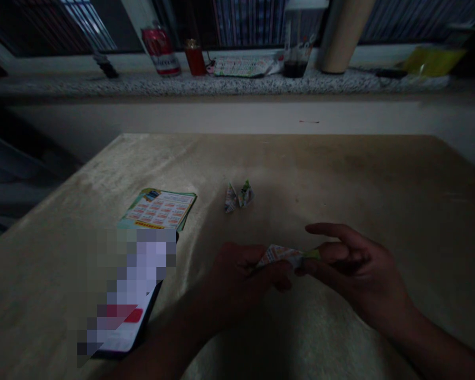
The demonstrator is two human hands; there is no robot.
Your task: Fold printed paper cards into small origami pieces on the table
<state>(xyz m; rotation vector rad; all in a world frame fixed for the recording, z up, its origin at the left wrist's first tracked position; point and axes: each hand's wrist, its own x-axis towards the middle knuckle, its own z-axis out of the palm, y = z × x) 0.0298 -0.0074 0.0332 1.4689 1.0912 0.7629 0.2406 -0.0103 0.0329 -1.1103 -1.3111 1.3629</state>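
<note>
Between my two hands is a small folded paper piece (281, 255), printed in white, orange and green. My left hand (237, 279) pinches its left and lower side between thumb and fingers. At the piece's green right tip, my right hand (360, 269) closes thumb and bent index finger, while another finger stretches out to the left. Two small folded paper shapes (230, 198) stand side by side on the table beyond my hands. A stack of printed paper sheets (162, 208) lies to the left of them.
A phone (122, 338) with a lit, partly pixelated screen lies on the table (340, 184) left of my left arm. Along the stone windowsill (221, 84) stand a red can (161, 51), a red bottle (195, 58), a lidded cup (301, 42) and a beige cylinder (342, 39).
</note>
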